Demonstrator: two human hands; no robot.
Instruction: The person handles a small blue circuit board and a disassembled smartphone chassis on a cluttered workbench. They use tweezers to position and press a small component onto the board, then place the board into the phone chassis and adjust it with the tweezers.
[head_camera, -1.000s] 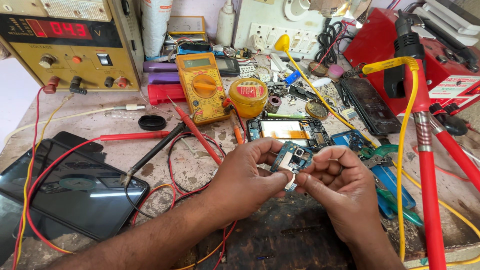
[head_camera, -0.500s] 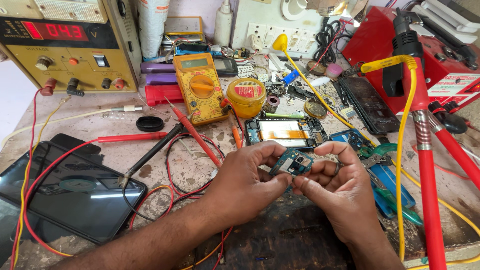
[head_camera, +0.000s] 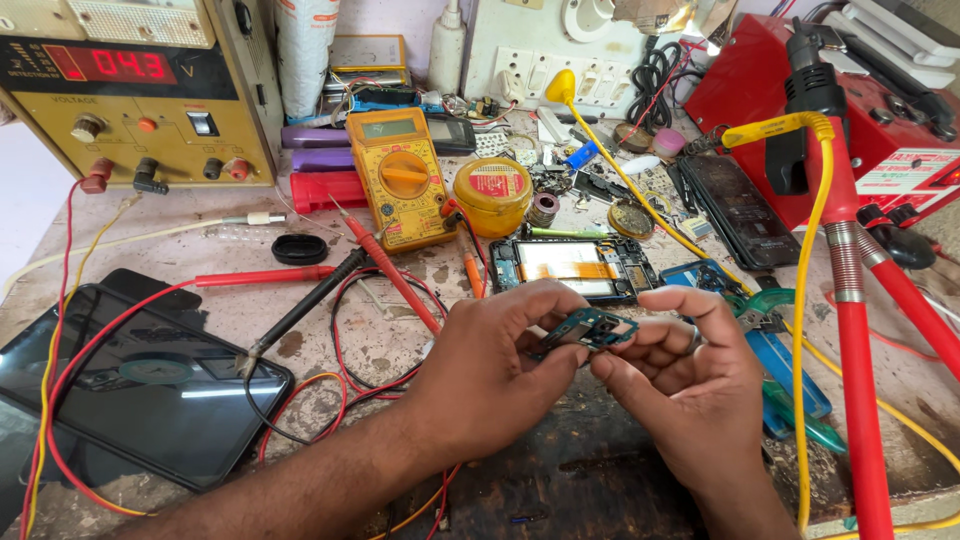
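2 hands: left hand (head_camera: 490, 370) and right hand (head_camera: 690, 375) are pinching 1 circuit board (head_camera: 588, 328), now tilted flatter, just before the opened phone (head_camera: 573, 266).

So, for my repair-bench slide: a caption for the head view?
Both hands, left hand and right hand, pinch a small circuit board above a cluttered workbench.

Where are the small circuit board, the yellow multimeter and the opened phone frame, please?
small circuit board (head_camera: 590, 328), head view, its top face.
yellow multimeter (head_camera: 405, 175), head view, its orange dial.
opened phone frame (head_camera: 575, 262), head view, its pale middle.
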